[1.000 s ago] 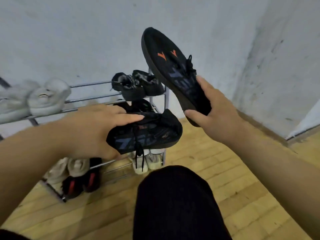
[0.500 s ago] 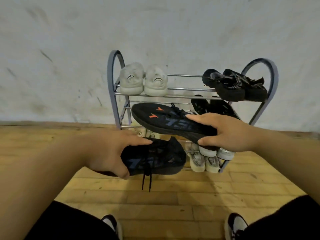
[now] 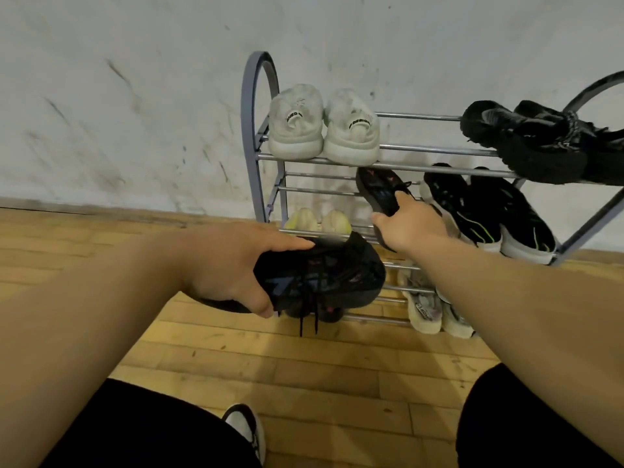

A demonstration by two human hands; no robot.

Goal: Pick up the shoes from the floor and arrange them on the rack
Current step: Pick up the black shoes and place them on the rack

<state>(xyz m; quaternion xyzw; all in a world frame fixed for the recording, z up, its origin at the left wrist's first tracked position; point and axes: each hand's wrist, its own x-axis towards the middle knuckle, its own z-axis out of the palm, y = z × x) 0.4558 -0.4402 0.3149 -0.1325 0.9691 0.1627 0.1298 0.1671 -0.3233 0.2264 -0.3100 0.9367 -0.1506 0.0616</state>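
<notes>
1. Right hand (image 3: 410,224) clamped round the heel end of a black mesh trainer with orange marks (image 3: 380,192); toe pokes in over the second tier of the grey metal tube shoe rack (image 3: 266,157), just under the top rail.
2. Left hand (image 3: 229,265) gripping the matching black mesh trainer with blue side print (image 3: 324,275), held in the air in front of the rack's lower tiers, laces dangling.
3. Top tier: pair of white chunky sneakers (image 3: 324,126) at left, pair of black lace-up shoes (image 3: 540,140) at right.
4. Second tier, right: pair of black runners with white soles (image 3: 489,211), just beside the right hand's shoe.
5. Lower tiers: pale yellow pair (image 3: 317,219), cream knit pair (image 3: 435,309); partly hidden by arms.
6. Rack stands on a wooden plank floor (image 3: 304,373) against a scuffed white wall (image 3: 135,96).
</notes>
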